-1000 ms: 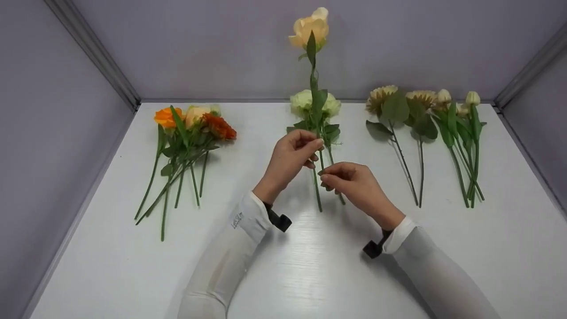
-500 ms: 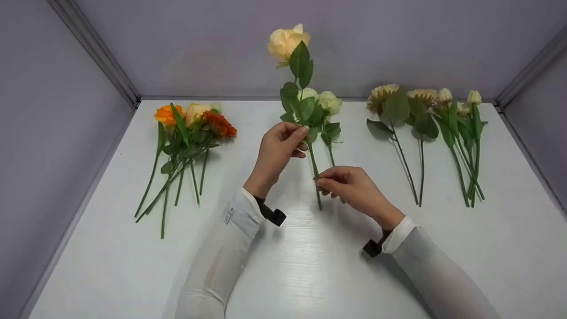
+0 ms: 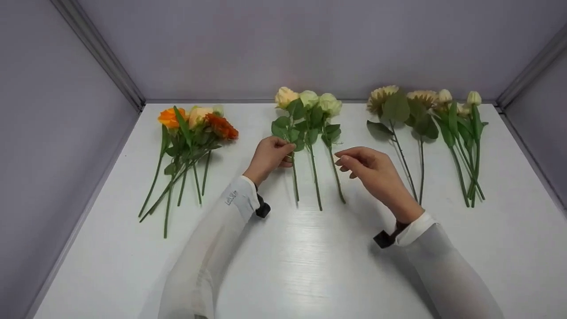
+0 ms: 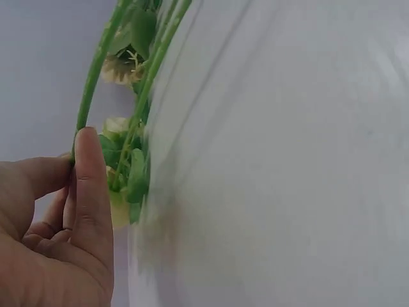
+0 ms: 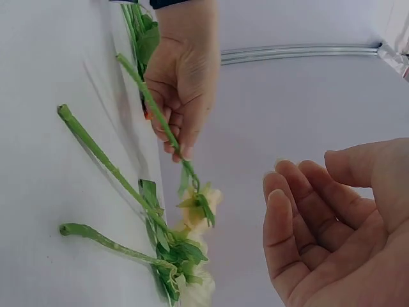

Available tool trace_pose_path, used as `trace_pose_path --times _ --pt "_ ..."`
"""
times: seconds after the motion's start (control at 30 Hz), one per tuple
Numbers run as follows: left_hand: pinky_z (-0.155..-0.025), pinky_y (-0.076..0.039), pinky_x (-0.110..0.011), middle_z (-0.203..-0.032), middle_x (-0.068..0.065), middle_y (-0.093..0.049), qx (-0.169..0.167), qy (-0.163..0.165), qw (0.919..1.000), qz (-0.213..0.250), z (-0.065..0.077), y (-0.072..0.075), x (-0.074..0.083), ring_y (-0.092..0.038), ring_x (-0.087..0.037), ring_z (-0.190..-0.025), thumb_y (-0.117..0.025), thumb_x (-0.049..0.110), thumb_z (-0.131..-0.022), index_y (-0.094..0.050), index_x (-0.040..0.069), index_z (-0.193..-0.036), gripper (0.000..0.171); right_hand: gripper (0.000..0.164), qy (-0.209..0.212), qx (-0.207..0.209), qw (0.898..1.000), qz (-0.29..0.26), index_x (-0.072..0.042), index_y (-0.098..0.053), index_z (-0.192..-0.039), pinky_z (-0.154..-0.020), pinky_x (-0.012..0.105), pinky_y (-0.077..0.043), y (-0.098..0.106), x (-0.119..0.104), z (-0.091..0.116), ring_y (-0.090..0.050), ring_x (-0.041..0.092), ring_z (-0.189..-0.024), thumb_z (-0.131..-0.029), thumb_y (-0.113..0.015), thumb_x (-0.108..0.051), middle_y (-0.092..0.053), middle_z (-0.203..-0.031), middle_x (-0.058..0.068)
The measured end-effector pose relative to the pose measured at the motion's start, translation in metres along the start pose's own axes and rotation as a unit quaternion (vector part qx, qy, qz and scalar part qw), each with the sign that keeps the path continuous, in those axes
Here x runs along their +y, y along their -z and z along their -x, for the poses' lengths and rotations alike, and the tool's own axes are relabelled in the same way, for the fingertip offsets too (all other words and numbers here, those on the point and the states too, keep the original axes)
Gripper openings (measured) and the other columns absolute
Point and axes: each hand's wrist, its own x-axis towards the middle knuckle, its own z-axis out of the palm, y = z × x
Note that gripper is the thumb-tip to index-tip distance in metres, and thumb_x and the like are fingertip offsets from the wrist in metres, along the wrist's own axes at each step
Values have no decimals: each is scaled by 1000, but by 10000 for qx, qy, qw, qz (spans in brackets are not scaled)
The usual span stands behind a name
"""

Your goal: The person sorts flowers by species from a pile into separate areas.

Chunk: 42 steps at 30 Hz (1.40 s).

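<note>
One right grip [image 3: 372, 173] of mine hangs relaxed and empty, while my left grip [image 3: 269, 158], nearer the work, pinches the peach rose [image 3: 285, 98] by its stem, which runs away from me, left of two pale roses [image 3: 329, 105], the left wrist view showing, unlike the head view, my pinch clear of the tabletop [image 4: 275, 160].

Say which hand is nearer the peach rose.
Left. The left hand pinches the peach rose by its stem. The right hand holds nothing, apart from it, to the right of the two pale green roses in the head view.
</note>
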Motion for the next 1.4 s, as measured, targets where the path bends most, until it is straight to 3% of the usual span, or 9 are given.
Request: trace_pose_path --times 0.1,0.23,0.47,0.7,0.87,1.0,1.17,1.27,1.4 --pt "-73 -62 -36 -104 -14 -67 -15 136 9997 -204 -2 -2 -6 -70 -22 -77 -71 20 -100 -65 0 -114 25 32 -11 63 10000 -28 -11 -73 -122 -80 30 -57 0 -3 0 -67 24 -100 -102 -67 -34 -72 -113 9" --pt "-64 -61 -33 -83 -12 -68 -111 161 9965 -816 -2 -3 -9 -69 -20 -68 -71 22 -100 -69 1 -101 22 33 -3 54 10000 -25 -10 -72 -122 -81 31 -57 -1 -5 -1 -66 24 -100 -102 -66 -35 -72 -113 8" --pt "-58 -56 -30 -59 -4 -59 -169 15 9737 -2274 -1 -3 -7 -61 -16 -54 -70 33 -100 -67 3 -75 39 31 88 -4 10000 9 -10 -73 -121 -81 31 -57 -3 -3 -3 -67 26 -100 -102 -66 -34 -72 -110 9" --pt "-59 -55 -32 -59 -5 -59 -154 48 9654 -2601 4 -2 -3 -60 -17 -53 -68 43 -99 -54 15 -66 46 32 44 -6 10000 81 -10 -73 -121 -80 29 -57 -4 -2 -3 -67 24 -99 -103 -66 -34 -72 -110 9" --pt "-55 -52 -34 -59 -5 -55 -166 -57 9627 -2699 9 6 5 -55 -19 -52 -65 46 -100 -50 16 -67 47 33 -58 -23 9999 101 -10 -72 -122 -80 29 -56 -4 -2 -3 -66 23 -100 -102 -66 -36 -72 -111 9" --pt "-57 -48 -34 -66 -3 -56 -104 -77 9591 -2828 17 20 14 -55 -20 -57 -63 48 -101 -60 12 -82 41 33 -97 -69 9999 93 -9 -72 -123 -81 29 -56 -5 -2 -4 -66 24 -101 -102 -66 -35 -71 -112 11" --pt "-68 -50 -36 -92 -4 -68 420 -520 9391 -3371 35 49 25 -60 -22 -75 -59 45 -104 -67 12 -109 35 33 -157 -107 9997 152 -9 -71 -123 -81 29 -57 -5 1 -4 -66 24 -100 -103 -65 -34 -71 -112 14" --pt "-72 -51 -38 -102 -4 -69 859 -844 9268 -3557 45 73 28 -61 -22 -81 -59 40 -105 -69 11 -115 32 36 -184 -143 9996 185 -7 -71 -124 -81 30 -57 -6 4 -4 -67 25 -101 -103 -65 -36 -72 -111 12" --pt "-75 -52 -39 -105 -4 -69 1401 -1038 9179 -3564 62 114 32 -61 -23 -85 -58 35 -105 -68 11 -119 29 37 -209 -185 9994 179 -8 -71 -124 -83 35 -57 -6 6 -3 -67 29 -103 -102 -65 -38 -72 -111 9"
